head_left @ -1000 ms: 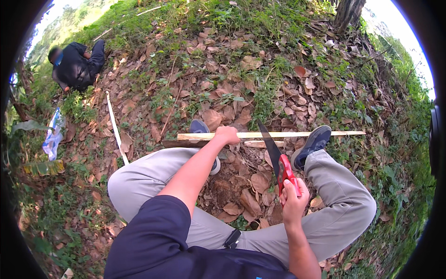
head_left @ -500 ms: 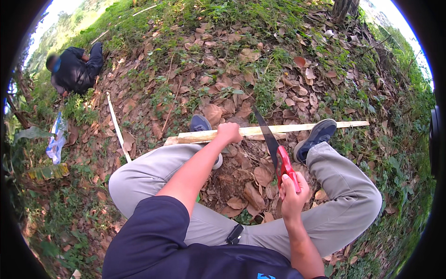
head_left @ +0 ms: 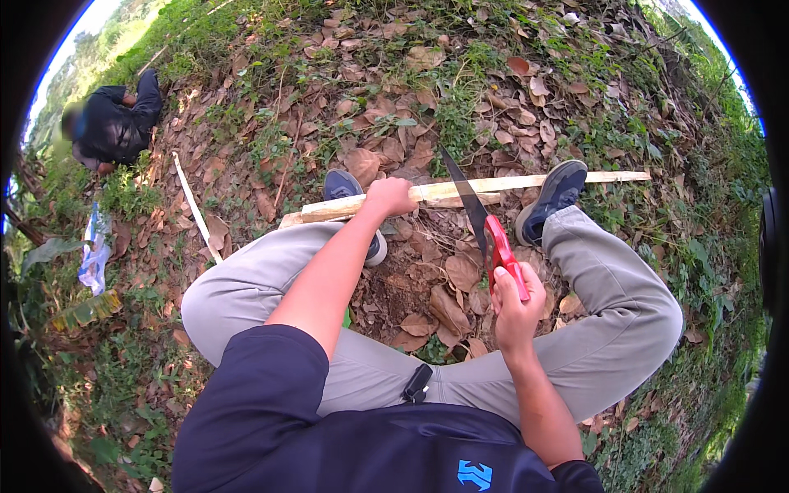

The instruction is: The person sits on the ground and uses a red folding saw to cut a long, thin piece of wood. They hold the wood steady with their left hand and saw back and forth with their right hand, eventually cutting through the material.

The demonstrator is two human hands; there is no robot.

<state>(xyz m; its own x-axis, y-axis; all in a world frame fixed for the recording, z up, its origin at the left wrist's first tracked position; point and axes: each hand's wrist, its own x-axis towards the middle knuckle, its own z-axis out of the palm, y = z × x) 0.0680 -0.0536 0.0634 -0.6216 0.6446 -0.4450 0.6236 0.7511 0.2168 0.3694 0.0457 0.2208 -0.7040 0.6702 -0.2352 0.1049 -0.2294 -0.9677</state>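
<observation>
My left hand [head_left: 389, 197] is closed around a long, pale split wooden strip [head_left: 534, 181], which lies crosswise in front of me over both shoes. A shorter piece of wood [head_left: 475, 200] lies beneath the strip, along its near side. In my right hand [head_left: 519, 311] is a hand saw [head_left: 503, 253] with a red handle and a dark blade. The blade points away from me, crossing the strip to the right of my left hand. Whether its teeth touch the wood I cannot tell.
Dry leaves and green weeds cover the ground. Another thin pale stick [head_left: 196, 205] lies left of my knee, with a white and blue plastic bag [head_left: 95, 255] farther left. A person in dark clothes [head_left: 115, 123] sits at the far left. My shoes [head_left: 561, 197] flank the wood.
The whole view has shifted, so the wood, saw and shoes now appear higher in the picture. Both hands keep their holds; the saw stays across the strip with little visible movement.
</observation>
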